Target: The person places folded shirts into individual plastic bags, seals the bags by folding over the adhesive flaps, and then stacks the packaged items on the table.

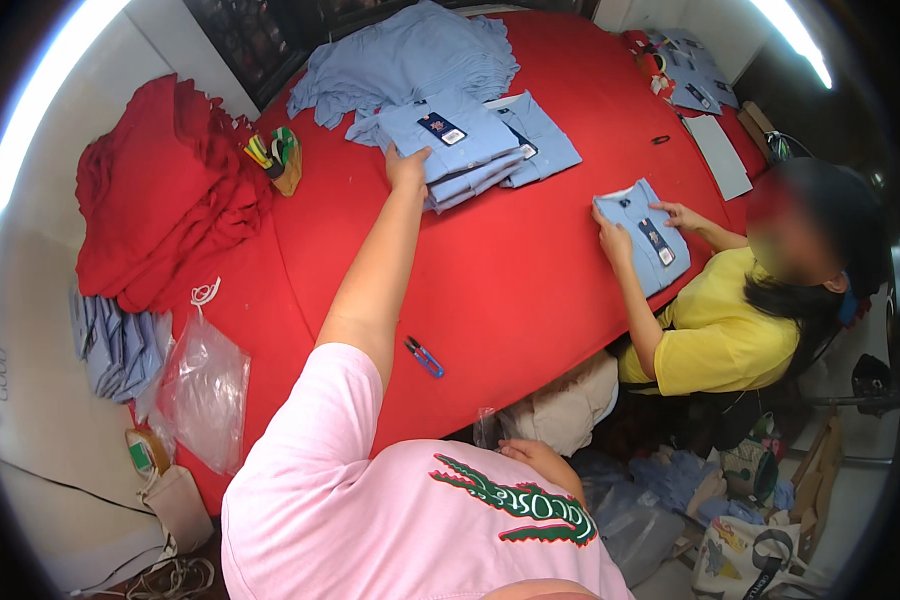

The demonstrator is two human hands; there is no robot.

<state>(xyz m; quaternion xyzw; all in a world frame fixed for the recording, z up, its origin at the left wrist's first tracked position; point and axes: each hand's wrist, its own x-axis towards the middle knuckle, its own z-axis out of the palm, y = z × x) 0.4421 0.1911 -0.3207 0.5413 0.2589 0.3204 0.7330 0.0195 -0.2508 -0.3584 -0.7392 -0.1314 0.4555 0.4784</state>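
My left hand [407,168] reaches far across the red table and grips the near left edge of a folded light-blue shirt [460,143] with a dark hang tag. That shirt lies on top of a small stack; another folded blue shirt [545,140] sits against its right side. Behind the stack is a heap of loose blue shirts [400,55]. Close to my body at the table's front edge, my right hand [542,462] has its fingers curled, and what they hold is unclear. A piece of clear plastic [486,428] shows beside its fingertips.
On the right, a co-worker in yellow handles a folded blue shirt [650,240]. Blue thread snips [425,356] lie near my left arm. A red cloth pile [160,200], a pen holder [282,165] and clear plastic bags [205,390] are at left; a grey board [718,157] is far right.
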